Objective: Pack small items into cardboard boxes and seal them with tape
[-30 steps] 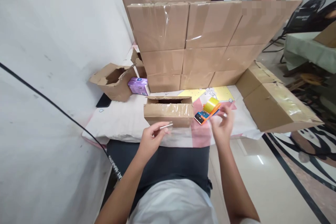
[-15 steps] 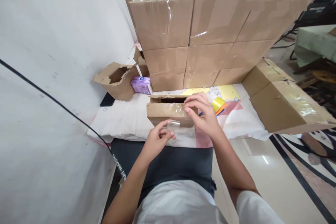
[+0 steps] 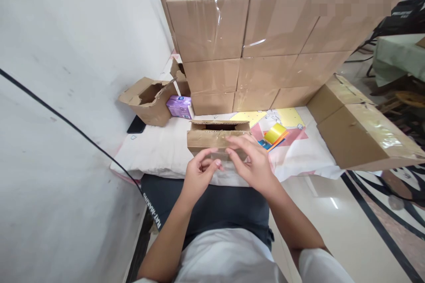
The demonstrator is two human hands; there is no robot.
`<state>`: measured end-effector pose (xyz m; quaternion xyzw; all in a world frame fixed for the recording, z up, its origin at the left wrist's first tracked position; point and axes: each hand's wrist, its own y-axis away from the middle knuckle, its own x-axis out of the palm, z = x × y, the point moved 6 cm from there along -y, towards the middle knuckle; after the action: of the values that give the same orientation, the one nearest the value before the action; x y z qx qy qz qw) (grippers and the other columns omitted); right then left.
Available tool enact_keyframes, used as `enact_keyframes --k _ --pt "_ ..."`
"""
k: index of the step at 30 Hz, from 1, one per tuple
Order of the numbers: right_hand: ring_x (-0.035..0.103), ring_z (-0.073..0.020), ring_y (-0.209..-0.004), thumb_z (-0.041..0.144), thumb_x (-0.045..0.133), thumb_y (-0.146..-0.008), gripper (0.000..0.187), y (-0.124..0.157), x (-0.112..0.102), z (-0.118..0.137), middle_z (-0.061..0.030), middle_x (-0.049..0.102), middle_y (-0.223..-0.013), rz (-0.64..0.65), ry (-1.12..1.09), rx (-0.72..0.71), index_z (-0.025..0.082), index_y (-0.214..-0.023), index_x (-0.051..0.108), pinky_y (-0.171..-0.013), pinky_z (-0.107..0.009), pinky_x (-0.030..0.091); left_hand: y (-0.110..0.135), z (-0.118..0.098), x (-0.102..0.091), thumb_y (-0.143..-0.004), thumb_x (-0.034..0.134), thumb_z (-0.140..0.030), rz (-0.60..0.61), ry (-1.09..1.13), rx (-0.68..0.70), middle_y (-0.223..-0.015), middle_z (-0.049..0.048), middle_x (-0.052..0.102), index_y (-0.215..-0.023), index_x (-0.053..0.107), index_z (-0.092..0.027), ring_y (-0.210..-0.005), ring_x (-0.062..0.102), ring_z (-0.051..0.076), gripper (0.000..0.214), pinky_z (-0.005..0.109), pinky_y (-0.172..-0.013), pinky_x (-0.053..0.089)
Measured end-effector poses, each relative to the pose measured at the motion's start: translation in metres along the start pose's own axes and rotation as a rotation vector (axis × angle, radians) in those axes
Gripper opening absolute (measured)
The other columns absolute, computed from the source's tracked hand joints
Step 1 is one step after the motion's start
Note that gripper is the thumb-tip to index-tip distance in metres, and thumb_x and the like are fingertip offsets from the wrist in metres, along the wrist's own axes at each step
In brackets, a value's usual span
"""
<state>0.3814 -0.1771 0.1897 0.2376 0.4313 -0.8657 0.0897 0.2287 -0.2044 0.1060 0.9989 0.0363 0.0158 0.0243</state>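
Left hand [image 3: 200, 171] pinches clear tape strip [image 3: 217, 155], right hand [image 3: 253, 163] fingers loosely apart at strip's other end, just before box [image 3: 215, 138]. Tape roll [image 3: 275, 133] right of box.

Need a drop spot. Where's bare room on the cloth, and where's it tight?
Free: white cloth between the torn box and the small carton. Also the cloth's right corner before the big side boxes. Crowded: between the carton and tape roll, where both hands work.
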Motion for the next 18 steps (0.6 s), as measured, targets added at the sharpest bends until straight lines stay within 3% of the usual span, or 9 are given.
enact_keyframes --k 2,4,6,8,10,12,14,18 --pt "0.068 -0.0203 -0.088 0.015 0.060 -0.096 0.032 -0.005 -0.006 -0.007 -0.0034 0.073 -0.100 -0.060 -0.062 0.052 0.029 -0.124 0.063 -0.082 -0.039 0.053 0.000 0.003 -0.001 -0.085 0.070 -0.055 0.010 -0.067 -0.034 -0.068 0.0020 0.074 -0.125 0.064 -0.016 -0.044 0.052 0.010 0.056 0.023 -0.046 0.037" --pt "0.068 -0.0185 -0.086 0.017 0.062 -0.095 0.028 -0.011 -0.018 -0.016 -0.0017 0.072 -0.096 -0.163 -0.166 0.115 0.029 -0.121 0.065 -0.081 -0.036 0.054 -0.001 0.000 -0.008 -0.088 0.066 -0.054 -0.054 -0.230 -0.001 -0.067 0.0026 0.074 -0.122 0.067 -0.017 -0.048 0.057 0.013 0.051 0.025 -0.050 0.041" --pt "0.066 -0.0163 -0.080 0.020 0.066 -0.093 0.026 -0.018 -0.030 -0.028 0.0012 0.069 -0.084 -0.236 -0.315 0.210 0.028 -0.118 0.066 -0.078 -0.033 0.054 -0.004 -0.015 -0.020 -0.094 0.059 -0.051 -0.227 -0.486 0.169 -0.076 0.0061 0.077 -0.115 0.072 -0.018 -0.066 0.068 0.019 0.041 0.030 -0.067 0.051" --pt "0.064 -0.0147 -0.073 0.026 0.071 -0.091 0.027 -0.026 -0.034 -0.039 0.0036 0.066 -0.075 -0.219 -0.466 0.323 0.026 -0.117 0.065 -0.074 -0.030 0.053 -0.009 -0.035 -0.025 -0.097 0.056 -0.049 -0.372 -0.790 0.396 -0.109 0.0137 0.078 -0.122 0.070 -0.019 -0.103 0.072 0.027 0.042 0.041 -0.095 0.051" --pt "0.063 -0.0137 -0.068 0.031 0.076 -0.087 0.030 -0.034 -0.032 -0.046 0.0047 0.066 -0.070 -0.152 -0.589 0.420 0.024 -0.113 0.064 -0.069 -0.028 0.051 -0.023 -0.043 -0.018 -0.094 0.061 -0.053 -0.325 -1.070 0.540 -0.146 0.0190 0.060 -0.145 0.055 -0.017 -0.140 0.052 0.036 0.063 0.053 -0.117 0.035" --pt "0.063 -0.0133 -0.065 0.036 0.081 -0.082 0.035 -0.041 -0.024 -0.053 0.0045 0.067 -0.070 -0.086 -0.667 0.497 0.023 -0.110 0.064 -0.065 -0.027 0.049 -0.041 -0.037 -0.009 -0.089 0.066 -0.059 -0.163 -1.253 0.571 -0.160 0.0207 0.043 -0.160 0.031 -0.015 -0.153 0.035 0.038 0.091 0.062 -0.125 0.018" --pt "0.062 -0.0129 -0.064 0.039 0.083 -0.077 0.041 -0.046 -0.012 -0.063 0.0040 0.068 -0.071 -0.036 -0.684 0.557 0.023 -0.109 0.064 -0.063 -0.026 0.047 -0.053 -0.027 -0.004 -0.088 0.068 -0.060 -0.053 -1.317 0.555 -0.159 0.0212 0.045 -0.164 0.018 -0.014 -0.151 0.039 0.036 0.101 0.063 -0.126 0.012" --pt "0.064 -0.0153 -0.070 0.037 0.081 -0.075 0.043 -0.049 0.013 -0.091 0.0023 0.069 -0.077 0.032 -0.543 0.602 0.023 -0.111 0.061 -0.063 -0.027 0.046 -0.055 -0.015 -0.006 -0.090 0.068 -0.056 -0.087 -1.283 0.553 -0.148 0.0209 0.058 -0.164 0.015 -0.013 -0.141 0.052 0.034 0.101 0.061 -0.127 0.015"
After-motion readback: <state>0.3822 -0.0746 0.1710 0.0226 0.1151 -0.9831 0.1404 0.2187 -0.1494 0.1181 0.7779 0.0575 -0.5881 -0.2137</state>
